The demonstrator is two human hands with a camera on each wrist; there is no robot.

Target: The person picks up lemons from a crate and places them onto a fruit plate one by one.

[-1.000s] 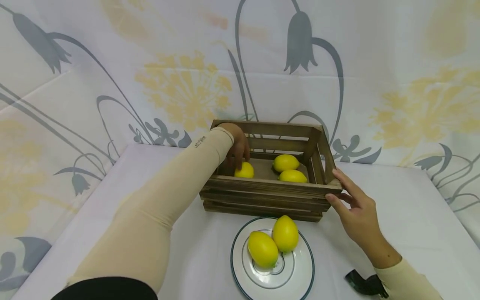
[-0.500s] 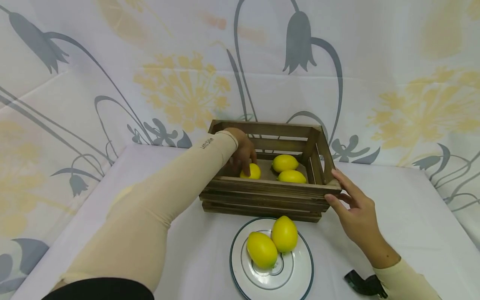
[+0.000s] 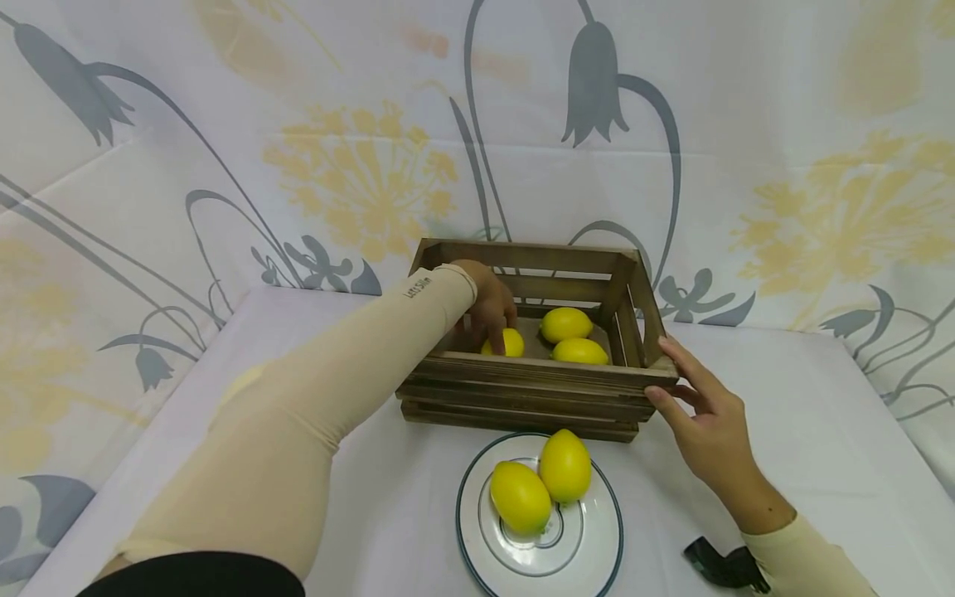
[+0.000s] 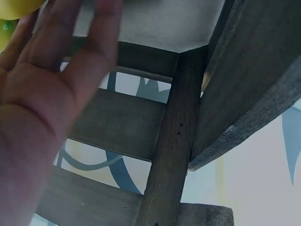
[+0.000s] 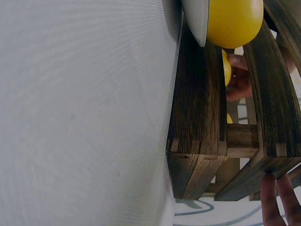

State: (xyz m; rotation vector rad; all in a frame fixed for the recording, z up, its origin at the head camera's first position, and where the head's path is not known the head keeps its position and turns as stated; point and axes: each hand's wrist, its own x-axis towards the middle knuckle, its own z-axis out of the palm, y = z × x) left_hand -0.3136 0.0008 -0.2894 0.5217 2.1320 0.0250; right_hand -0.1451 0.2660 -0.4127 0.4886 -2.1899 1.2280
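My left hand (image 3: 492, 305) reaches down into a slatted wooden crate (image 3: 530, 390) and holds a lemon (image 3: 511, 343) low between its fingers, near the front wall. Fingers partly cover that lemon; in the left wrist view a piece of yellow fruit (image 4: 16, 7) shows beyond the fingers. Two more lemons, one farther back (image 3: 565, 324) and one nearer (image 3: 580, 351), lie in the crate's right half. My right hand (image 3: 712, 427) grips the crate's front right corner, thumb on the front and fingers at the end wall. In the right wrist view, two fingertips (image 5: 268, 188) touch the wood.
A white plate with a dark rim (image 3: 466, 539) stands before the crate, bearing two lemons (image 3: 522, 497). A black curved object (image 3: 719, 565) is by my right sleeve. White cloth (image 3: 821, 431) covers the table, and a floral curtain (image 3: 522, 124) hangs behind.
My left hand and its lemon have shifted a little right inside the crate, towards the other two lemons. The right hand keeps its hold on the corner; crate and plate look unchanged.
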